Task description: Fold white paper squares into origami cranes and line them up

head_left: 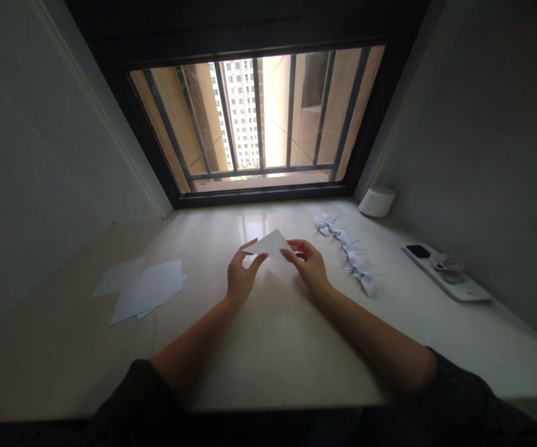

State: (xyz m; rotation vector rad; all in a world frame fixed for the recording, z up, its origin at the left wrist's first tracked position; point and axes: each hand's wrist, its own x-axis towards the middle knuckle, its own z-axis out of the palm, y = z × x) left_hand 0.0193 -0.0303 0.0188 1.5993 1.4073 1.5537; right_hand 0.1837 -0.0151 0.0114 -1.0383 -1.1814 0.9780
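Note:
Between my two hands is a piece of white paper folded into a triangle, its point facing the window. My left hand pinches its left corner between thumb and fingers. On the other side, my right hand grips the right part, thumb on the near face and fingers curled behind. The paper is held up over the pale sill. To the right lies a row of small folded white paper pieces with thin pointed tips. At the left, several loose white paper sheets overlap one another.
A white phone with a round decorated grip lies by the right wall. A white cup-like object stands in the back right corner. Behind the sill is a dark-framed window with bars outside.

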